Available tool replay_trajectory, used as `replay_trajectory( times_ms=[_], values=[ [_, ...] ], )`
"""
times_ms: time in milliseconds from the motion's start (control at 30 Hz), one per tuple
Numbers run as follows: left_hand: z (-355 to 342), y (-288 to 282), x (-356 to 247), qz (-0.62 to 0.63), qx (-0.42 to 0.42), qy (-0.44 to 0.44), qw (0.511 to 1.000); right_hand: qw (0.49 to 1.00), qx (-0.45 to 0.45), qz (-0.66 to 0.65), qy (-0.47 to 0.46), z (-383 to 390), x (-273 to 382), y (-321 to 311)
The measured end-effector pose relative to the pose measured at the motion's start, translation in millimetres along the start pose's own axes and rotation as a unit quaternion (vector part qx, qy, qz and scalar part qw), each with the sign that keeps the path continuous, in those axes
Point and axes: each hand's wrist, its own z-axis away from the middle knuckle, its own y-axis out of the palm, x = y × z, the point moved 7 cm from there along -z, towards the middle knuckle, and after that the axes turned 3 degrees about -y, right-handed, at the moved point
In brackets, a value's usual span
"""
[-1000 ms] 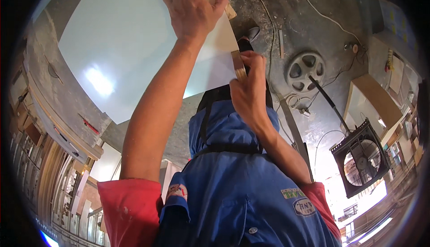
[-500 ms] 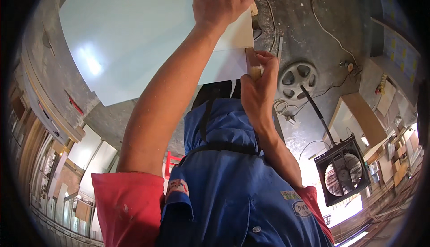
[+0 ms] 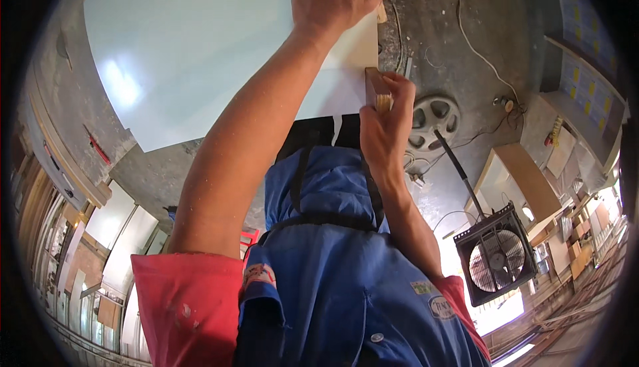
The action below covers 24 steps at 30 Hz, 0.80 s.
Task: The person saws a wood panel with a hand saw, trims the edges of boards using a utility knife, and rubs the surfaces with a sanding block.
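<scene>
A large, glossy pale panel [image 3: 200,54] lies in front of me, a bright reflection on its left part. On its upper right part rests my left hand [image 3: 333,0], the thumb spread apart near the right edge. The fingertips are cut off by the top of the picture. At the panel's near right corner, my right hand [image 3: 389,117] is closed on a small wooden block [image 3: 378,90], thumb on the near side and fingers on the far side. The block stands against the panel's edge, its pale end grain toward me.
A standing fan [image 3: 496,260] with a round grey base [image 3: 432,124] is to my right. Cables [image 3: 476,37] trail over the worn floor. A wooden box [image 3: 526,177] stands beyond the fan pole. At the left, a red-handled tool [image 3: 98,147] lies on a grey surface.
The wooden block has turned in my right hand, so its end grain now shows. My left hand stays on the panel. The whole view has shifted slightly.
</scene>
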Motion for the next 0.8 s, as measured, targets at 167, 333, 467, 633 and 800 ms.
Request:
replay_trajectory(
  times_ms=[167,333,467,633,800],
  values=[
    [1,3,1,-0.023,-0.002,0.005,1.000,1.000,0.007,-0.017,-0.005,0,5,-5],
    [0,1,0,-0.023,-0.005,0.009,1.000,0.997,0.012,-0.066,0.048,5,6,-6],
    [0,3,-1,-0.019,0.003,0.010,1.000,0.999,0.009,-0.023,0.037,-6,-3,3],
    [1,-1,2,-0.025,0.011,0.010,1.000,0.998,0.009,-0.036,0.045,12,4,-6],
    [-4,-2,-8,-0.015,0.004,0.025,1.000,0.999,-0.014,0.028,0.007,-24,-87,-5]
  ],
)
